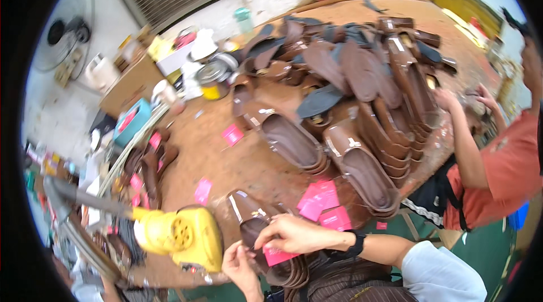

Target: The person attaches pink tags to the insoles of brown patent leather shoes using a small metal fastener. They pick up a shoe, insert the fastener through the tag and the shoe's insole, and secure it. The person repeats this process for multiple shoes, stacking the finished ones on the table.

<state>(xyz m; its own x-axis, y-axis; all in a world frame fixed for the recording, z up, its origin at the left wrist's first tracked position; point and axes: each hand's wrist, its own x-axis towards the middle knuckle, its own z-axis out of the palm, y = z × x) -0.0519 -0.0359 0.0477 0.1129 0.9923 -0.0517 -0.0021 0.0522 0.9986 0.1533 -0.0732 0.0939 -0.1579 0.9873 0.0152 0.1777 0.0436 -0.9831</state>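
A stack of brown slip-on shoes sits at the table's near edge, in front of my body. Over it reaches my right hand, a dark band on its wrist, with thumb and fingers pinched together. A pink card shows just below those fingers, against the shoes; whether they grip it I cannot tell. Close by on the left, my left hand is closed in a pinch beside the same shoes. Whatever is between its fingertips is too small to make out.
A yellow machine with a hose stands left of my hands. More pink cards lie to the right. Beyond are piled brown shoes and loose insoles. A can stands farther back. At right, a co-worker in orange handles items.
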